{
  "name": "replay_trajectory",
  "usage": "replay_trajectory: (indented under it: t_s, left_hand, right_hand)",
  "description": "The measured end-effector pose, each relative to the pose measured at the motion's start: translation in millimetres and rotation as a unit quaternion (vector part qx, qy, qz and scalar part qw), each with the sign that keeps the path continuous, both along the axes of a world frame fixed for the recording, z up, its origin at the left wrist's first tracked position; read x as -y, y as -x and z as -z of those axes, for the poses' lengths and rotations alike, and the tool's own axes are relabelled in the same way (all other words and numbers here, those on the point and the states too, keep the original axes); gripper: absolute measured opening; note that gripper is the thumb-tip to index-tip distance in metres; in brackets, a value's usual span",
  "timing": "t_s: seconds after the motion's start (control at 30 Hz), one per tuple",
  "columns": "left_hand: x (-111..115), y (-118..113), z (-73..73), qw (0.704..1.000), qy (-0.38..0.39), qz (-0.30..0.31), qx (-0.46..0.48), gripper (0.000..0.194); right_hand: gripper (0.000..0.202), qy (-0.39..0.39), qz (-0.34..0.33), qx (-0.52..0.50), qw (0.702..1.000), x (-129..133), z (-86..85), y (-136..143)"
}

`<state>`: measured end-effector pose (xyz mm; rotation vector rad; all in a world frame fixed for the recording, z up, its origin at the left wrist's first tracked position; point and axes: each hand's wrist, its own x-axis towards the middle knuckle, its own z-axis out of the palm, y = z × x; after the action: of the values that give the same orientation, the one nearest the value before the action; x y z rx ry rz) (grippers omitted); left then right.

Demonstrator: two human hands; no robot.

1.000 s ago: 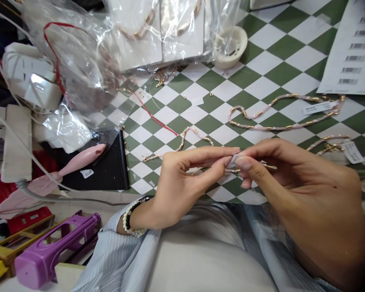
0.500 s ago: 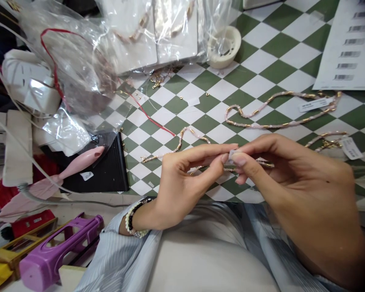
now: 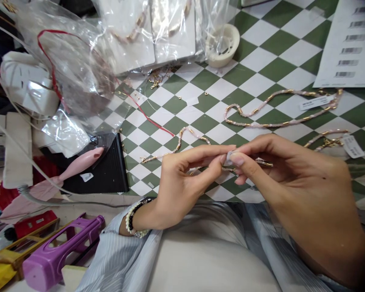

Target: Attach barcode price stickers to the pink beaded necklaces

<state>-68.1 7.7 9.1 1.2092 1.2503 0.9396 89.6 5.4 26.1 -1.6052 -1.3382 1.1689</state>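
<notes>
My left hand (image 3: 182,182) and my right hand (image 3: 298,182) meet near the table's front edge, both in a pinch. Between their fingertips is a small white label (image 3: 230,157), partly hidden by my right thumb. A beaded necklace (image 3: 180,140) in pink and gold lies on the table and runs behind my hands; whether it joins the label is hidden. Farther right lie a tagged necklace (image 3: 272,125) with its white tag (image 3: 316,102) and another beaded piece (image 3: 318,140) with a tag (image 3: 353,146), just beyond my right hand.
Plastic bags (image 3: 76,65) with carded jewellery and a white tape roll (image 3: 222,45) lie at the back. A barcode sheet (image 3: 346,48) is at the back right. Loose gold beads (image 3: 180,97), a red ribbon (image 3: 153,121), a black packet (image 3: 109,170) and cables stand left.
Both hands hold nearly the same pose. The label has shifted very slightly left along with the fingertips, and the whole view has moved a little.
</notes>
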Motion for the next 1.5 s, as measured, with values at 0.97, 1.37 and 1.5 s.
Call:
replay_trajectory:
  t_s: [0.97, 1.37, 1.5]
  left_hand:
    - [2, -1, 2.0, 0.999, -0.028, 0.000, 0.022, 0.016]
    - [-4, 0, 17.7, 0.963, -0.252, 0.006, -0.090, 0.018]
    - [-5, 0, 19.9, 0.927, -0.339, 0.002, -0.159, 0.014]
  right_hand:
    - [0.008, -0.004, -0.001, -0.020, 1.000, 1, 0.7, 1]
    - [0.007, -0.011, 0.004, 0.007, 1.000, 3, 1.3, 0]
    - [0.007, -0.007, 0.004, 0.002, 1.000, 6, -0.3, 1]
